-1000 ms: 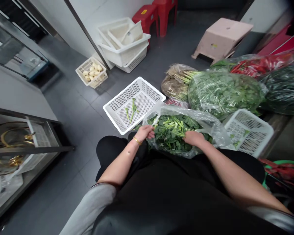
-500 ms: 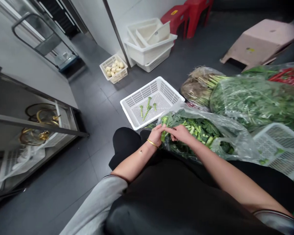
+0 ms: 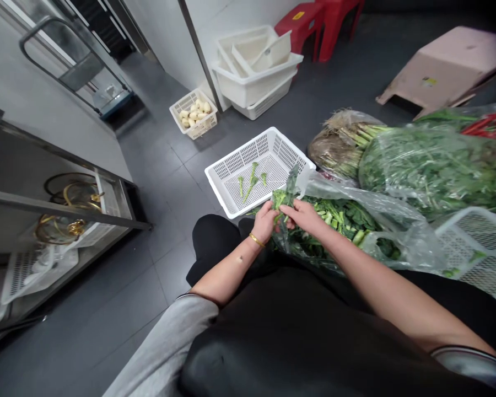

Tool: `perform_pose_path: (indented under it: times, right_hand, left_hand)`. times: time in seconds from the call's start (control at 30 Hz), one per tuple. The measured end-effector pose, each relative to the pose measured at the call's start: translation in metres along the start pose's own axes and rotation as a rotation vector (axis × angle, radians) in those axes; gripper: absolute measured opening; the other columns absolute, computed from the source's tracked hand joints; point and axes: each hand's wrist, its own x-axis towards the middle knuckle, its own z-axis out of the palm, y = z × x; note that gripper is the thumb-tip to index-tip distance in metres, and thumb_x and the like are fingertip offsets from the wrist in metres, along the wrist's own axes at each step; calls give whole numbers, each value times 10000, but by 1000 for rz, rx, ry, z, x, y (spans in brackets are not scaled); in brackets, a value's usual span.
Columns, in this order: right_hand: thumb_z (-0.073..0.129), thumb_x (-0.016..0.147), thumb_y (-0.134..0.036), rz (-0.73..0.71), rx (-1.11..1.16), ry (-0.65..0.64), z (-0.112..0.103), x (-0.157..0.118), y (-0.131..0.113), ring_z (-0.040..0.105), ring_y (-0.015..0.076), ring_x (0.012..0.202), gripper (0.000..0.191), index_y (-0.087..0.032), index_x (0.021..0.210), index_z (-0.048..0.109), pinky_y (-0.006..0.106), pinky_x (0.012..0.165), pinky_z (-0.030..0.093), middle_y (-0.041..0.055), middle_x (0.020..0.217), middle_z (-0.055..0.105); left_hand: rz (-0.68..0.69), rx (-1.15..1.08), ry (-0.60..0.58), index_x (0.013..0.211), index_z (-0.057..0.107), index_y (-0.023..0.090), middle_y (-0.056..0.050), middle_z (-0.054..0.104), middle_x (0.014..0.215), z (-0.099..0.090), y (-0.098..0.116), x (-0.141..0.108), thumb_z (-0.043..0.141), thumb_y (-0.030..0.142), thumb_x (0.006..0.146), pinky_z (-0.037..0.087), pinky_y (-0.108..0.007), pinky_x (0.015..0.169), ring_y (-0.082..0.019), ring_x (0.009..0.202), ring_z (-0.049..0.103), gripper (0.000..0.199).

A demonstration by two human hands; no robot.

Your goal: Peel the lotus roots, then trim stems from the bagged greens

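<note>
My left hand (image 3: 265, 221), with a gold bangle at the wrist, is closed on a leafy broccolini stalk (image 3: 278, 197). My right hand (image 3: 306, 217) pinches the same stalk beside it, where a dark green leaf (image 3: 291, 181) sticks up. The fingertips of both hands nearly meet, and the lower stem is partly hidden by them. Under and right of my hands, an open clear plastic bag (image 3: 413, 234) holds many cut green stems and leaves (image 3: 347, 218). Just beyond my hands, a white perforated basket (image 3: 223, 194) contains a few trimmed broccolini pieces (image 3: 252, 182).
At right lie bagged leafy greens (image 3: 434, 165), a bundle with roots (image 3: 334, 146) and another white basket (image 3: 458, 234). Farther off are a basket of pale peeled vegetables (image 3: 194, 114), stacked white bins (image 3: 252, 85), red stools (image 3: 300, 25) and a pink stool (image 3: 450, 66). A metal shelf (image 3: 62, 204) stands left.
My hands have shifted slightly apart on the stalk. The dark leaf now stands up above my right hand. The pieces in the basket look the same.
</note>
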Motion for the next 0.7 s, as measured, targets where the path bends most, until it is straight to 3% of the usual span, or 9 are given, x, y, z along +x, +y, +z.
perform_pose_path:
  times: [0.1, 0.17, 0.23, 0.3, 0.37, 0.43, 0.6, 0.7]
  right_hand:
    - [489, 865, -524, -210, -270, 47, 17, -20, 5, 658, 257, 728, 361, -214, 739, 621, 345, 701, 492, 102, 714, 692]
    - [467, 890, -442, -261, -448, 47, 29, -32, 14, 661, 280, 861, 307, -201, 840, 650, 357, 792, 475, 125, 846, 708]
    - [462, 902, -418, -153, -597, -56, 34, -34, 25, 659, 288, 901, 308, -180, 874, 656, 359, 816, 464, 141, 878, 701]
    - [551, 856, -440, -30, -672, -185, 28, -24, 32, 657, 289, 903, 297, -164, 881, 657, 350, 794, 464, 144, 886, 693]
    - [612, 808, -467, -19, -551, -253, 15, -11, 32, 654, 260, 870, 355, -158, 981, 650, 329, 745, 468, 114, 910, 690]
    - [587, 811, -515, -63, -287, -228, 2, 0, 27, 641, 208, 763, 433, -164, 1062, 626, 300, 673, 464, 58, 843, 682]
    - [656, 678, -624, -57, 200, -237, -9, 0, 9, 520, 126, 518, 469, -173, 787, 596, 255, 515, 404, -34, 564, 552]
    - [673, 648, -638, -52, 251, -220, -7, -5, 8, 489, 116, 502, 479, -185, 763, 571, 250, 495, 380, -43, 549, 535]
  left_hand:
    - [-78, -174, 133, 765, 495, 168, 46, 458, 563, -4, 7, 12, 517, 111, 764, 314, -207, 445, -76, 447, 413, 61]
    - [-99, -254, 188, 776, 501, 156, 39, 451, 570, -12, 16, 18, 491, 132, 777, 326, -207, 450, -72, 442, 404, 26]
    - [-124, -311, 100, 824, 539, 134, 34, 448, 574, -21, 24, 18, 476, 181, 794, 322, -200, 439, -69, 434, 402, 84]
    - [-193, -351, -81, 873, 574, 113, 30, 444, 554, -27, 29, 12, 459, 239, 795, 297, -193, 406, -73, 408, 395, 187]
    - [-276, -303, -240, 869, 581, 110, 25, 447, 515, -28, 28, 5, 438, 287, 785, 276, -198, 366, -90, 376, 399, 243]
    - [-294, -194, -311, 833, 565, 128, 17, 462, 478, -25, 25, -1, 422, 328, 778, 280, -212, 334, -115, 346, 420, 252]
    - [-152, 158, -259, 789, 469, 185, 26, 503, 422, -15, 18, -4, 487, 374, 784, 267, -190, 298, -129, 273, 436, 189]
    - [-172, 194, -269, 804, 438, 202, 39, 498, 407, -11, 16, -3, 472, 427, 817, 245, -187, 282, -126, 244, 408, 229]
